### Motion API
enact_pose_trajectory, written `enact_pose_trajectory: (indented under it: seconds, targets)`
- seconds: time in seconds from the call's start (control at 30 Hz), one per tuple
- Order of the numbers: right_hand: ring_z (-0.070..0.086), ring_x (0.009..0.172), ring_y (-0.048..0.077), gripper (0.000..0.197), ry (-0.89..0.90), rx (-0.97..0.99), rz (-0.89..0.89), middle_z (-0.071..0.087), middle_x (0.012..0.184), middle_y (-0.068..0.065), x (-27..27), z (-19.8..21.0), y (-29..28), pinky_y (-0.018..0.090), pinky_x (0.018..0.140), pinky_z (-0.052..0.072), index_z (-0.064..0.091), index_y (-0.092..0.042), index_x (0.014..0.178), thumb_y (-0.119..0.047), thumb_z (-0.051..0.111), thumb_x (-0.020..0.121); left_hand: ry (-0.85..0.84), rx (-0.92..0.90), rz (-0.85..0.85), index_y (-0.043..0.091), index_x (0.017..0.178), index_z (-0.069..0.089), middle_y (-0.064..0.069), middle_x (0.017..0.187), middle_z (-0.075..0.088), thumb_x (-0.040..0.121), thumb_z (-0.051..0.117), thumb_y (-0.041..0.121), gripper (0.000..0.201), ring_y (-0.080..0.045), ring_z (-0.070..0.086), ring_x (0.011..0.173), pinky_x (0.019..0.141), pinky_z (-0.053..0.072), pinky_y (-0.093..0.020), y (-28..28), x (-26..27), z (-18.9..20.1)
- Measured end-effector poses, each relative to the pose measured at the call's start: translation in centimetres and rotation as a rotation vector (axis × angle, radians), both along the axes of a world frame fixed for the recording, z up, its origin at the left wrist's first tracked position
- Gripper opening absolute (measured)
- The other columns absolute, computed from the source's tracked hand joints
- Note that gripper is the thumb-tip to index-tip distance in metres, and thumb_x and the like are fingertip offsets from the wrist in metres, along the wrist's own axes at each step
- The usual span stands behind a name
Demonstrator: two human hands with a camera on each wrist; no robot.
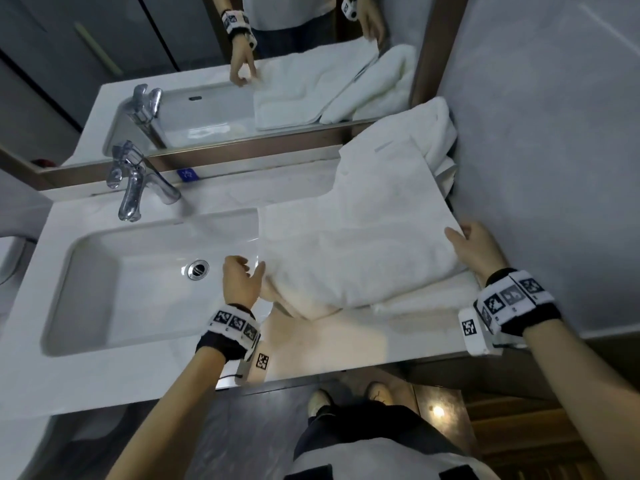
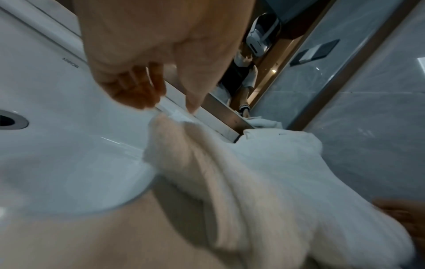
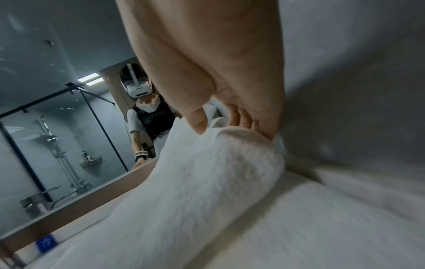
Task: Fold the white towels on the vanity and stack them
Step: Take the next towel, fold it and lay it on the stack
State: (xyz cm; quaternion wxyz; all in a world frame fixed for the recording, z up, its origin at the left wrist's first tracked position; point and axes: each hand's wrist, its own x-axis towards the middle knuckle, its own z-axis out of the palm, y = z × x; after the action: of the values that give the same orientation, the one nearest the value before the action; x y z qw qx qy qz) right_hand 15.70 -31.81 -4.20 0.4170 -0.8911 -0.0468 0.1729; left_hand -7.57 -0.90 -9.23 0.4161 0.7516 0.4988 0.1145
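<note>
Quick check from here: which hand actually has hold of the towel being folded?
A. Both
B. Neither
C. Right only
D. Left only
C. The right hand pinches the towel at its right edge between thumb and fingers, while the left hand hangs over the sink beside the towel's left end with loosely curled fingers and nothing in them.

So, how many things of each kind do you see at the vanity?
White towels: 3 (held towel, flat towel beneath, heaped towel behind; overlapping, so uncertain)
Faucet: 1
Sink: 1
Hands: 2 (left hand, right hand)
Total: 7
</note>
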Motion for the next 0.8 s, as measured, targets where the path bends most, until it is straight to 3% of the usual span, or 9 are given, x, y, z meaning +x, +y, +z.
enact_pose_trajectory:
  seconds: [0.1,0.2,0.27,0.33,0.5,0.6,0.63,0.7,0.8]
  targets:
    - [0.057,0.079,0.026,0.022,-0.006,-0.027,-0.034,0.062,0.080,0.011,-2.0,-0.7,-1.3,0.036,0.069,0.044,0.060,-0.003,0.083,-0.023,0.054,0.089,-0.024,0.087,-0.117,0.009,0.096,0.050,-0.004,0.087,0.058,0.089,0.060,0.021,0.017,-0.022,0.056,0.080,0.073,0.045,-0.031,-1.6,-1.9,0.0]
    - [0.040,0.060,0.019,0.024,-0.016,-0.079,-0.018,0.041,0.062,-0.003,-3.1,-1.6,-2.6,0.031,0.053,0.030,0.039,-0.017,0.064,-0.019,0.051,0.085,0.006,0.231,-0.267,0.005,0.093,0.059,-0.008,0.087,0.062,0.087,0.057,0.010,0.008,-0.026,0.054,0.086,0.074,0.042,-0.030,-2.8,-3.1,-0.4]
    - [0.043,0.063,0.019,0.019,-0.061,-0.120,0.030,0.045,0.067,-0.003,-3.3,-2.4,-3.3,0.031,0.055,0.031,0.041,-0.016,0.070,-0.014,0.053,0.086,0.066,0.369,-0.350,0.004,0.094,0.064,-0.009,0.090,0.064,0.081,0.059,0.004,0.013,-0.030,0.050,0.091,0.079,0.042,-0.035,-3.5,-3.6,-0.6]
    - [0.051,0.077,0.021,0.009,-0.114,-0.157,0.078,0.054,0.084,0.002,-3.3,-3.2,-3.8,0.029,0.065,0.035,0.049,-0.015,0.086,-0.010,0.056,0.087,0.100,0.409,-0.400,0.005,0.096,0.066,-0.009,0.091,0.064,0.076,0.063,0.003,0.020,-0.032,0.049,0.092,0.081,0.041,-0.036,-4.2,-3.8,-0.7]
    - [0.057,0.085,0.028,0.032,-0.202,-0.238,0.086,0.059,0.104,0.020,-2.9,-4.7,-4.0,0.029,0.074,0.040,0.061,0.005,0.104,-0.018,0.069,0.083,0.189,0.202,-0.240,0.018,0.086,0.056,0.008,0.071,0.056,0.073,0.070,0.031,0.023,-0.019,0.052,0.078,0.067,0.036,-0.028,-5.7,-3.4,-0.9]
    - [0.049,0.077,0.022,0.029,-0.236,-0.238,0.094,0.055,0.090,0.018,-2.4,-4.7,-3.9,0.027,0.070,0.034,0.062,0.005,0.088,-0.020,0.074,0.079,0.387,0.167,-0.201,0.020,0.077,0.054,0.006,0.069,0.053,0.076,0.065,0.047,0.029,-0.020,0.051,0.074,0.068,0.037,-0.028,-6.4,-3.1,-1.3]
    - [0.048,0.074,0.022,0.027,-0.244,-0.235,0.100,0.051,0.084,0.015,-2.3,-4.6,-3.9,0.028,0.068,0.034,0.059,0.001,0.075,-0.020,0.075,0.078,0.386,0.133,-0.222,0.020,0.072,0.054,0.005,0.067,0.054,0.077,0.065,0.047,0.029,-0.020,0.052,0.072,0.067,0.038,-0.027,-6.7,-2.9,-1.5]
    - [0.045,0.066,0.023,0.046,-0.264,-0.230,0.120,0.043,0.075,0.011,-2.3,-4.6,-4.1,0.030,0.063,0.032,0.038,-0.012,0.053,-0.021,0.076,0.076,0.265,0.026,-0.264,0.018,0.068,0.056,0.005,0.065,0.057,0.078,0.068,0.039,0.026,-0.016,0.054,0.068,0.061,0.038,-0.024,-7.2,-2.7,-2.1]
    - [0.046,0.066,0.025,0.050,-0.255,-0.210,0.127,0.044,0.075,0.012,-2.6,-4.1,-4.0,0.032,0.061,0.032,0.032,-0.015,0.052,-0.026,0.072,0.080,0.080,-0.071,-0.261,0.019,0.068,0.053,0.008,0.064,0.054,0.083,0.066,0.023,0.021,-0.009,0.049,0.065,0.051,0.034,-0.008,-7.4,-2.7,-2.1]
